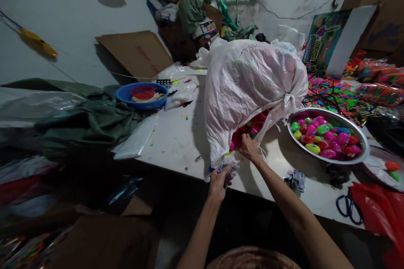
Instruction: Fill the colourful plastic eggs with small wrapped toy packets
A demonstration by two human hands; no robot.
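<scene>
A large white woven sack [249, 80] lies on the table, tied at its right side, its lower opening showing pink, red and yellow-green plastic pieces [257, 128]. My right hand [249, 148] reaches to that opening with its fingers curled among the pieces; what they grip is hidden. By the table's front edge, my left hand [217, 181] is closed on a bundle of small printed slips [232, 171], just below the sack's lower corner. Another printed bundle [295, 180] rests on the table, right of my right forearm. Colourful plastic eggs [330, 136] fill a metal basin [366, 149] farther right.
Scissors [349, 210] and a red plastic bag [378, 208] lie at the front right edge. A blue basin [124, 94] stands on the left, near dark green cloth [91, 124]. Colourful small plastic parts [337, 92] are heaped behind the metal basin.
</scene>
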